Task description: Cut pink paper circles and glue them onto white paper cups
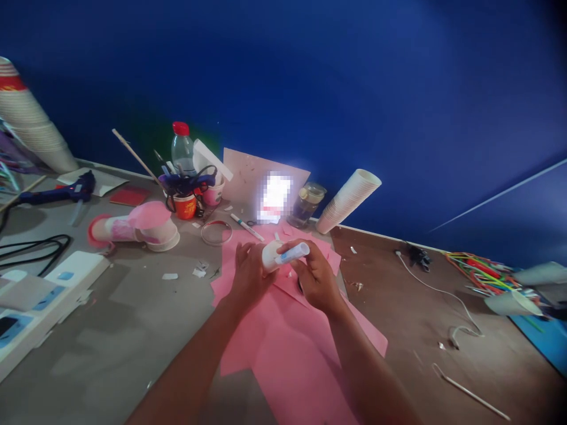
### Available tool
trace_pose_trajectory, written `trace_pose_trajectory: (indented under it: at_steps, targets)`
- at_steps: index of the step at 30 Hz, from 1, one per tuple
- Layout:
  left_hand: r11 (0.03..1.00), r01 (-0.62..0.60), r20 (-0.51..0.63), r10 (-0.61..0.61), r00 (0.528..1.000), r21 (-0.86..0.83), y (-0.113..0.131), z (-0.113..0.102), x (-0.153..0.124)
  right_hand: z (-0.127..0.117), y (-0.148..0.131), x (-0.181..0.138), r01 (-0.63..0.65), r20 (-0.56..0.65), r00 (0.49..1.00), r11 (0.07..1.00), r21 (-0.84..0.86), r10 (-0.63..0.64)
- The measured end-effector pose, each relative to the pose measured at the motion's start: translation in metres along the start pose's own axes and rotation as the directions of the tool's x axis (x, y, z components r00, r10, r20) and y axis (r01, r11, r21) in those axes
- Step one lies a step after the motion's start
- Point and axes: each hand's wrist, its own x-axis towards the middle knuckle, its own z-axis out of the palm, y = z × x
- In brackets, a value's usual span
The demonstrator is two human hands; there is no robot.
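Observation:
My left hand (pixel 247 273) is closed round a small white paper cup (pixel 269 257) held over pink paper sheets (pixel 292 348) on the table. My right hand (pixel 315 276) grips a white tube with a blue band, a glue stick (pixel 293 254), whose tip rests against the cup. Both hands meet just above the far end of the pink sheets. A white marker pen (pixel 246 226) lies just beyond them.
A stack of white paper cups (pixel 348 200) lies on its side at the back, beside a glass jar (pixel 307 204). A pot of tools (pixel 186 195), a water bottle (pixel 181 147), a pink-covered cup piece (pixel 142 226), a blue glue gun (pixel 66 191) and coloured straws (pixel 482 275) lie around.

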Motion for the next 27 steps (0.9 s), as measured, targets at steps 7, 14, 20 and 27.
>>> trace_pose_trajectory:
  at_steps: [7, 14, 20, 27]
  targets:
    - [0.993, 0.079, -0.035, -0.082, 0.996, -0.084, -0.003, -0.001, 0.001, -0.01, -0.003, -0.002, -0.042, 0.142, 0.989, 0.999, 0.005, 0.041]
    - [0.991, 0.087, -0.065, -0.094, 0.993, -0.105, -0.005, -0.001, 0.003, -0.011, 0.032, 0.003, -0.037, -0.273, 0.951, 0.929, 0.369, 0.147]
    - [0.979, 0.135, -0.066, -0.147, 0.987, -0.151, -0.003, -0.002, 0.003, -0.015, 0.063, 0.013, -0.099, -0.455, 0.782, 0.804, 0.586, 0.427]
    - [0.98, 0.119, -0.055, -0.129, 0.99, -0.158, -0.004, -0.001, 0.003, -0.009, 0.073, 0.013, -0.094, -0.45, 0.797, 0.819, 0.566, 0.402]
